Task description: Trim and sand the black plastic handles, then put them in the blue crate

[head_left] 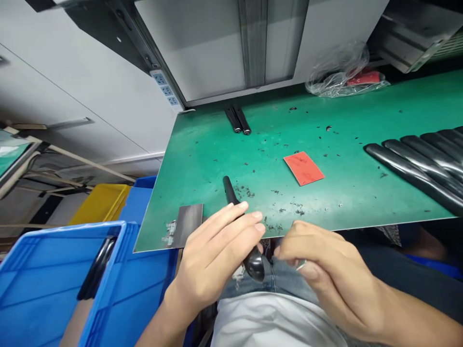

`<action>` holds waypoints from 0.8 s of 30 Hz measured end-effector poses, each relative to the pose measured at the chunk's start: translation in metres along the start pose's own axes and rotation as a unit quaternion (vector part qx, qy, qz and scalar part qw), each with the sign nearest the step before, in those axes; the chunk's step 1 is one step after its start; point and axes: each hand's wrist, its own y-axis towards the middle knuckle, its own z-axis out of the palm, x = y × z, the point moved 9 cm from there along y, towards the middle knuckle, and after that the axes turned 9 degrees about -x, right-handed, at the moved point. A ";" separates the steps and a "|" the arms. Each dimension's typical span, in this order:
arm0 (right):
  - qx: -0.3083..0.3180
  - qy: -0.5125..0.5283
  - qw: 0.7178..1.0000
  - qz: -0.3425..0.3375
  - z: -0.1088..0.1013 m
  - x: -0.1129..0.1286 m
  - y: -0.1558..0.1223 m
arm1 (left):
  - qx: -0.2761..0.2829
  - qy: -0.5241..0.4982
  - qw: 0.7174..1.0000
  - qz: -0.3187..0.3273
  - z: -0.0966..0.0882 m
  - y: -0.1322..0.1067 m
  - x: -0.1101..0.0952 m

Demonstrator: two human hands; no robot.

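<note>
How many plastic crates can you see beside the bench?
3: a blue crate nearest, a second blue crate beside it, and a yellow crate behind them. Others may be hidden.

Glossy black spoon, tilted, bowl lowermost

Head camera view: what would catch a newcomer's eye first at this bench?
The two bare hands at bottom centre come first: the left hand grips a glossy black piece over the person's lap, with the right hand pinched beside it. Next come the red card mid-way on the green mat and the row of glossy black bars at the right.
</note>
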 end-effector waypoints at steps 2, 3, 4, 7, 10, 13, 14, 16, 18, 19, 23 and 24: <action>0.016 -0.047 0.997 -0.052 -0.001 0.007 -0.001 | -0.021 0.011 1.000 0.003 0.000 -0.001 -0.001; 0.019 -0.080 0.994 -0.075 0.000 0.010 -0.001 | -0.027 0.011 1.000 0.003 0.001 -0.001 -0.002; 0.017 -0.117 0.988 -0.098 0.002 0.013 -0.002 | -0.032 0.010 0.999 0.005 0.001 -0.001 -0.004; 0.012 -0.227 0.961 -0.157 0.009 0.018 -0.001 | -0.033 -0.001 0.999 0.013 0.002 0.000 -0.009; -0.004 -0.287 0.941 -0.177 0.009 0.019 0.004 | -0.018 -0.012 1.000 0.019 0.004 0.001 -0.012; 0.002 -0.325 0.926 -0.192 0.008 0.020 0.008 | 0.003 -0.017 1.000 0.015 0.006 0.000 -0.011; 0.005 -0.335 0.922 -0.195 0.007 0.021 0.009 | 0.010 -0.017 1.000 0.014 0.007 0.000 -0.011; 0.008 -0.346 0.917 -0.196 0.007 0.021 0.011 | 0.019 -0.018 1.000 0.016 0.007 0.000 -0.010; 0.006 -0.349 0.917 -0.196 0.007 0.021 0.012 | 0.025 -0.020 0.999 0.018 0.007 0.001 -0.010; 0.005 -0.348 0.917 -0.196 0.007 0.022 0.012 | 0.028 -0.021 0.999 0.018 0.007 0.001 -0.010; 0.000 -0.339 0.920 -0.197 0.008 0.021 0.010 | 0.028 -0.015 0.999 0.018 0.007 0.002 -0.010; 0.001 -0.337 0.921 -0.197 0.009 0.021 0.010 | 0.028 -0.014 0.999 0.020 0.007 0.001 -0.010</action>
